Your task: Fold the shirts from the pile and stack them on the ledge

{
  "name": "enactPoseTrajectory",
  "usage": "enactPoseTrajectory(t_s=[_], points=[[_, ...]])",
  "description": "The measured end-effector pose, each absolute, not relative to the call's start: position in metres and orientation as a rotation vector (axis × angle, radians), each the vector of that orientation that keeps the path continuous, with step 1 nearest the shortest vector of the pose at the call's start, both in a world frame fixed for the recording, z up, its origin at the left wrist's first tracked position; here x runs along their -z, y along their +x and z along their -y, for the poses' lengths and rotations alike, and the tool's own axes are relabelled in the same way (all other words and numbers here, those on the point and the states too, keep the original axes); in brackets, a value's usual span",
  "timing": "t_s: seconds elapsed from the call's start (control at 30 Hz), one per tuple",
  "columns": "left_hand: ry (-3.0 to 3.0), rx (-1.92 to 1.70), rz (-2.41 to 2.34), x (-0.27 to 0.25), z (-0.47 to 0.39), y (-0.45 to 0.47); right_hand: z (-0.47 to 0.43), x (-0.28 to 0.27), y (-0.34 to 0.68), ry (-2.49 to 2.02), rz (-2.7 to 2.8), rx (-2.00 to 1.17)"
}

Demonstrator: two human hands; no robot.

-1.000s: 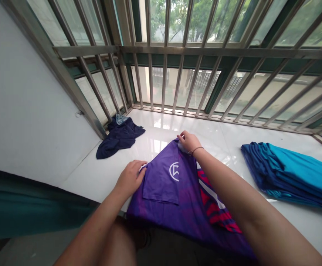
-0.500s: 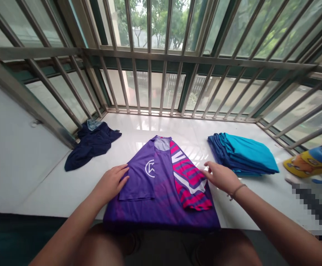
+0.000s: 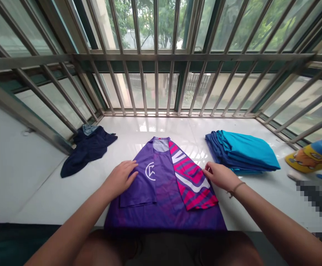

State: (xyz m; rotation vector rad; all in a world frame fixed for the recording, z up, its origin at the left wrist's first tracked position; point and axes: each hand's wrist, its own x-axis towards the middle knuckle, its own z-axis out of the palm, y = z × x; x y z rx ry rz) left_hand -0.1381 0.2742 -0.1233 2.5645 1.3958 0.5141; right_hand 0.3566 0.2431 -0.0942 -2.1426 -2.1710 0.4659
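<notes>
Ledge [image 3: 177, 127] is free behind the shirt [image 3: 165, 184], back to the metal bars [image 3: 156, 88]; bars block anything deeper. Left lane open between shirt and dark cloth [image 3: 90, 147], cloth blocks the back-left corner. Left hand [image 3: 122, 179] sits at shirt's left edge. Right lane tighter: right hand [image 3: 221, 175] in it, folded stack [image 3: 246, 149] just beyond. Narrow gap, stack to yellow-blue container [image 3: 310, 159].

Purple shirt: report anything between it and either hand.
Nothing visible stands between: the left hand rests on the purple shirt, and the right hand is at the edge of its pink-striped sleeve. The folded blue stack lies apart.
</notes>
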Motion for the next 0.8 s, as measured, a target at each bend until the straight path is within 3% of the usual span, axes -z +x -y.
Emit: enactPoseTrajectory(t_s=[0.17, 0.43, 0.67, 0.8], points=[[2.644, -0.331, -1.066, 0.123, -0.363, -0.072, -0.296, 0.087, 0.320, -2.055, 2.266, -0.405], [2.311, -0.436, -1.599, 0.121, -0.486, -0.047, -0.402, 0.090, 0.258, -2.001, 2.297, -0.431], [2.107, -0.256, -1.687, 0.107, -0.514, -0.046, -0.463, 0.090, 0.224, -2.059, 2.274, -0.558], [2.056, -0.352, -1.807, 0.087, -0.491, -0.042, -0.461, 0.076, 0.220, -2.087, 2.257, -0.562]])
